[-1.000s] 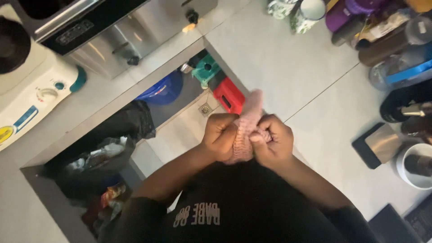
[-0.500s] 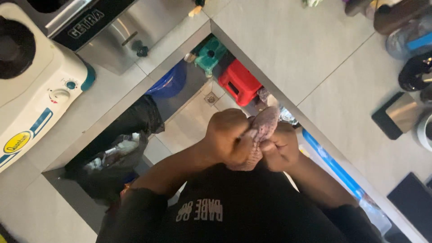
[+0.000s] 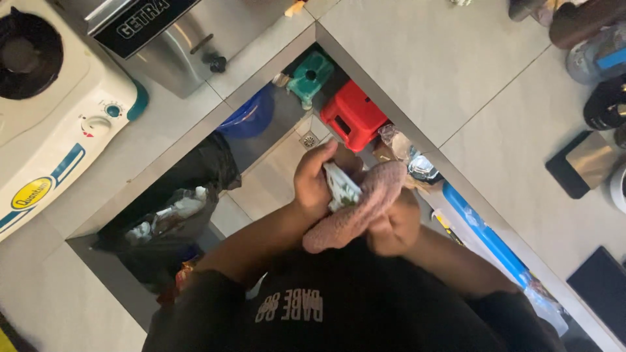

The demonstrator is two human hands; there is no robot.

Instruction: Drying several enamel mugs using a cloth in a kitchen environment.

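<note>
Both hands meet in mid-air, off the inner corner of the L-shaped desk (image 3: 456, 85), above the floor gap. The left hand (image 3: 313, 182) pinches a small crumpled white packet (image 3: 340, 188) between curled fingers; the right hand (image 3: 391, 225) closes its fingers round a pink cloth (image 3: 355, 215) — soft, light, limp, probably best gripped bunched. A black bin bag (image 3: 169, 215) lies below.
</note>
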